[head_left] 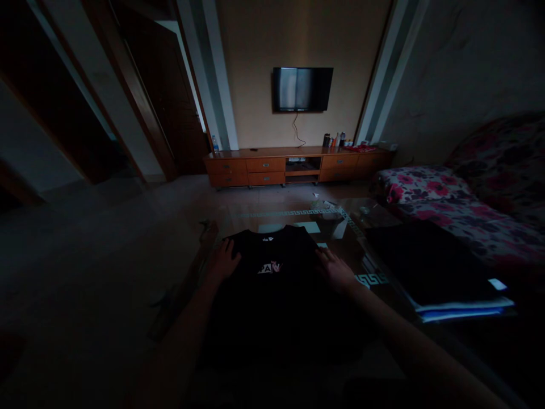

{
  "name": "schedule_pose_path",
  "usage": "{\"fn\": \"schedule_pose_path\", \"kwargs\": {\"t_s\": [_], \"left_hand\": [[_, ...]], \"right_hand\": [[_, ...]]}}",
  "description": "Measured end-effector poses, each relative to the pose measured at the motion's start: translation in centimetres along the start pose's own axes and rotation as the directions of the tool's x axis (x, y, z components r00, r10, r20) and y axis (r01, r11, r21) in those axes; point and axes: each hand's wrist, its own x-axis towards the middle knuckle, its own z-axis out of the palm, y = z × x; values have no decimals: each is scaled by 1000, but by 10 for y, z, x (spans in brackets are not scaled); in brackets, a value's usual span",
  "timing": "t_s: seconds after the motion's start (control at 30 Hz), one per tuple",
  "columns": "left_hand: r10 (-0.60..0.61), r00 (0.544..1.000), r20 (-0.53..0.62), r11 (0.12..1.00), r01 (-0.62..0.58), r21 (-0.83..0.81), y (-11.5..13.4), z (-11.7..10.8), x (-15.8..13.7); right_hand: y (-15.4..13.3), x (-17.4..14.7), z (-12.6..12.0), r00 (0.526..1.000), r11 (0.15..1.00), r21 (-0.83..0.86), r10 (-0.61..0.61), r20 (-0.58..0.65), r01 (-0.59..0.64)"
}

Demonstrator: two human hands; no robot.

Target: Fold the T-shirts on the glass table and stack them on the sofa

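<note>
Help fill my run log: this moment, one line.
left hand: on black shirt | right hand: on shirt, opposite side | shirt: spread on glass table | folded stack: at right

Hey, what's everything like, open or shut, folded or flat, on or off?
Black T-shirt, laid flat, print up
Left hand, resting on one shoulder
Right hand, resting on the other
Clothes pile, folded, stacked
TV, dark with a reflection
Door, open
Drawers, shut

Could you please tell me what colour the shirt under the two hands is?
The shirt looks black; the head view shows it best.
</note>
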Motion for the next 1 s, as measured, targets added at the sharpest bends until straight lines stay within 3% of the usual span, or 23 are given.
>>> {"fn": "schedule_pose_path", "kwargs": {"t_s": [0.13, 0.27, 0.43, 0.57, 0.77, 1.0], "left_hand": [[0, 996, -95, 1000, 0, 2, 4, -11, -4], [56, 982, -178, 998, -49, 41, 13, -29, -8], [97, 989, -116, 995, -94, 27, 18, -41, -16], [193, 981, -26, 981, -194, -19, 7, -44, -30], [259, 963, 71, 966, -257, -32, -5, -41, -67], [223, 966, 130, 974, -217, -60, 5, -33, -69]], "right_hand": [[20, -2, 36, 998, 996, -60, -65, 18, 66], [22, -2, 49, 998, 991, -126, -50, -37, 45], [18, 4, 45, 999, 982, -187, -9, -48, 0], [12, 9, 39, 998, 983, -178, 26, -55, -36], [3, 11, 38, 986, 987, -7, -163, 46, 163], [1, 14, 46, 998, 998, -60, 21, 59, -18]]}}
